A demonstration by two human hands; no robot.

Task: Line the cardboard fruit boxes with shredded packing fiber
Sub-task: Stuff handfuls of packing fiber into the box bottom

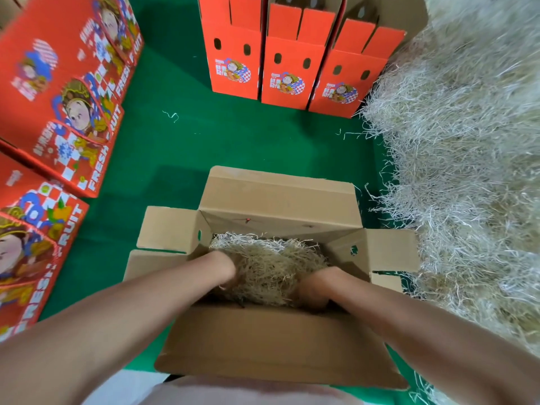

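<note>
Brown cardboard box [277,200] sits open at lower centre on the green surface [175,147], a wad of shredded fiber [268,267] inside it. Both hands are down in there: left hand [225,267] against the wad's left side, right hand [315,287] against its right. The fingers are buried in strands, so spread or curled cannot be told. A big fiber pile [461,141] fills the right edge

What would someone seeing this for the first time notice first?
Three bright red upright boxes at the back, with more stacked boxes along the left. Then the huge pale heap of shredded fiber on the right. At bottom centre, the left hand and right hand are sunk into a wad of fiber in the open brown box.
</note>
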